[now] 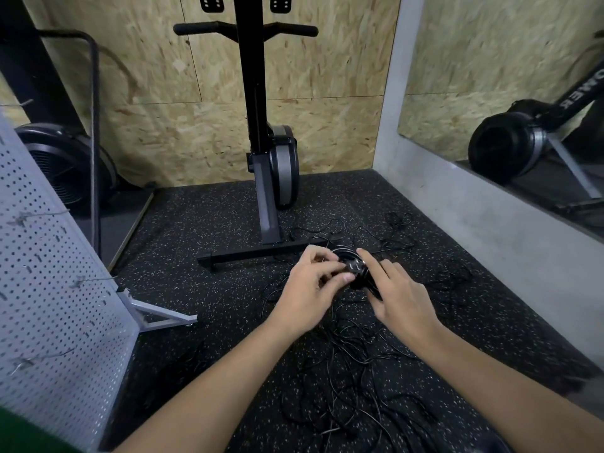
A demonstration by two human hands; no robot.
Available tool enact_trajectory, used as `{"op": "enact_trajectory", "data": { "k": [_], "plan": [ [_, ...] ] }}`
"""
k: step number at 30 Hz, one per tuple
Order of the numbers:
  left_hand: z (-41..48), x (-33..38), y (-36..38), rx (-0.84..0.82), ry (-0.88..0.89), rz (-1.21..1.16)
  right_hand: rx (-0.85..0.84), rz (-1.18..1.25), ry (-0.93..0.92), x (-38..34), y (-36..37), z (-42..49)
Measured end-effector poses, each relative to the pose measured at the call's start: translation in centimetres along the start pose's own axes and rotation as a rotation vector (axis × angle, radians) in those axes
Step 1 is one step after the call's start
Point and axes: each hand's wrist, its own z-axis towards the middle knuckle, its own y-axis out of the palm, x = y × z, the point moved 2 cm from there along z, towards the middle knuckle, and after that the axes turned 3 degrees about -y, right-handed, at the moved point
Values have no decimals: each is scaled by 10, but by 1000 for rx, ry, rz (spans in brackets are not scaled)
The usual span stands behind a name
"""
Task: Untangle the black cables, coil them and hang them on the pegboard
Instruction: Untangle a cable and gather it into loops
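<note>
1. Presumably to stop its loops springing apart, the left hand (pixel 313 284) pinches a small black wound cable coil (pixel 354 269) just in front of the black upright rowing machine's floor bar (pixel 261 253).
2. The right hand (pixel 403 297) lies against the coil's other side with its fingers nearly straight. I cannot tell whether its thumb clamps.
3. Loose tangled black cables (pixel 353 371) sprawl nearer than that bar and will likely snag.
4. The grey perforated metal pegboard (pixel 49 273) stands well left of the bar.
</note>
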Motion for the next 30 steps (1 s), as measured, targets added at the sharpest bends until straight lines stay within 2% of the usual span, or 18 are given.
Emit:
{"op": "enact_trajectory", "data": {
  "k": [3, 8, 13, 18, 22, 30],
  "plan": [
    [1, 1, -1, -4, -83, -81, 9, 11, 16, -2, -3, 3],
    [1, 3, -3, 103, -205, -285, 38, 1, 12, -7, -7, 5],
    [5, -1, -1, 192, -229, 7, 38, -40, 17, -17, -10, 9],
    [10, -2, -1, 182, -274, 133, 25, -72, 4, -22, -8, 11],
    [12, -1, -1, 199, -307, 132, 36, -100, -6, -23, -8, 12],
    [10, 1, -5, 254, -328, -18, 68, -91, 1, -26, -13, 17]
  ]
}}
